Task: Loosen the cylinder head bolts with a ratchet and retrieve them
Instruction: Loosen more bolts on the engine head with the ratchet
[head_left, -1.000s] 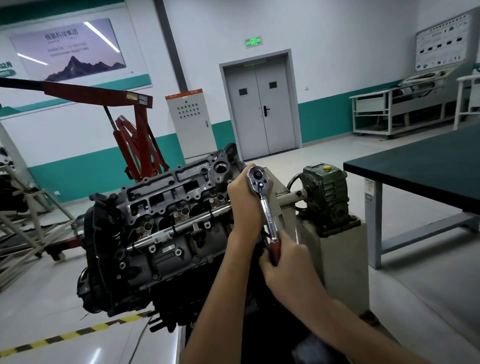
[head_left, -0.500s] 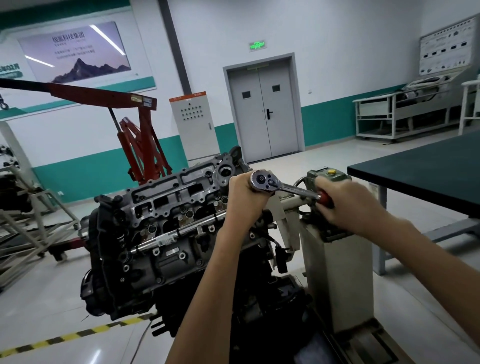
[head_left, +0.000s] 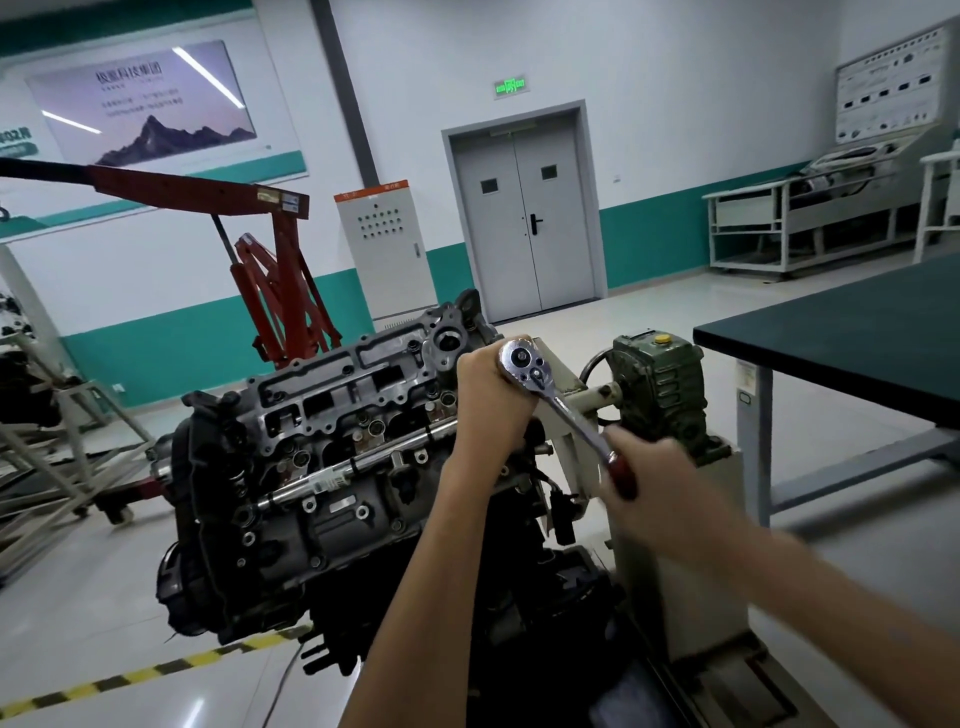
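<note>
The left hand is curled around the ratchet just beneath its chrome head. The right hand, motion-blurred, grips its red handle lower right. Directly left of the left hand lies the cylinder head; what the ratchet sits on is hidden by that hand. Past the right hand stands a green gearbox, with a dark tabletop farther right.

Head view, one wide-angle lens, worn at the person's head height. Faces forward and somewhat down. Near field: dark grey cast-metal engine, close, centre-left. Far field: pale grey double door straight ahead on the far wall; dark green-topped metal workbench at the right edge.
</note>
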